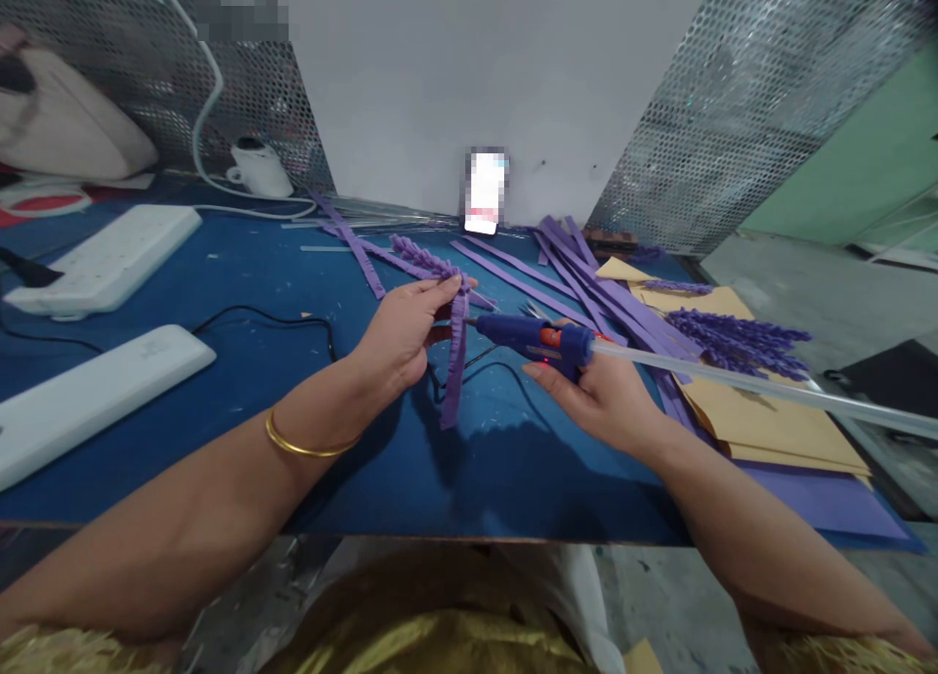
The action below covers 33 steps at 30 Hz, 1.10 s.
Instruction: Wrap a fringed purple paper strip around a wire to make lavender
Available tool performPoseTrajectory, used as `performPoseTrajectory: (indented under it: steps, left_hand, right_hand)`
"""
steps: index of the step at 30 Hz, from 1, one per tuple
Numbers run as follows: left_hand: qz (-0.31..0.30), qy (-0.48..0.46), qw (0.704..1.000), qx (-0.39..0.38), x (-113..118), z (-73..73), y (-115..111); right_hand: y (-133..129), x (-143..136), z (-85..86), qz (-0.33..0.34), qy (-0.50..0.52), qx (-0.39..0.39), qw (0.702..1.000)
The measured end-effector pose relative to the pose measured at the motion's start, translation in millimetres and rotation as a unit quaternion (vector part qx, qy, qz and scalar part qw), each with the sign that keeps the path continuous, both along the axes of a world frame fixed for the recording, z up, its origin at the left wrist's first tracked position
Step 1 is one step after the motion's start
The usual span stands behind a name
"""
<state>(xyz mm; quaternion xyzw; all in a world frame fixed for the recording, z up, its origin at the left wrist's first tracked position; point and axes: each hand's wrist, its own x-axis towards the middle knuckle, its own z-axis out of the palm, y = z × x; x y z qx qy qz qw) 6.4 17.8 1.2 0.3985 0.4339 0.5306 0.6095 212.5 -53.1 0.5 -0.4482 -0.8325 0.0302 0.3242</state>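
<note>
Right fingers (558, 386) hold a glue gun (513, 335), clear stick (733, 377) inserted.

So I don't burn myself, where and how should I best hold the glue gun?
Probably grip the glue gun by its handle, mostly hidden in the right hand, coming from the right as that hand does. The nozzle points left toward the purple strip, so its likely hot end faces away; the clear glue stick juts from the rear, so stay below it.
</note>
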Motion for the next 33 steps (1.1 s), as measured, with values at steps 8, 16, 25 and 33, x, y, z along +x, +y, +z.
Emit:
performPoseTrajectory:
  steps: [8, 16, 25, 33]
  left_hand:
    - [0.011, -0.019, 1.0, -0.001, -1, -2.5, 2]
    - [0.023, -0.031, 0.999, -0.02, -2, -2.8, 4]
    - [0.021, -0.041, 0.998, -0.044, -1, -1.6, 3]
    - [-0.057, -0.025, 0.995, -0.072, 6, 1.7, -10]
  right_hand:
    - [1, 1, -2.4, -0.019, 0.028, -0.056, 0.998]
    - [8, 12, 12.0, 0.04, 0.323, -0.2, 0.924]
    - [57, 31, -2.9, -0.102, 0.599, -0.382, 0.697]
    - [57, 16, -32.3, -0.056, 0.532, -0.521, 0.665]
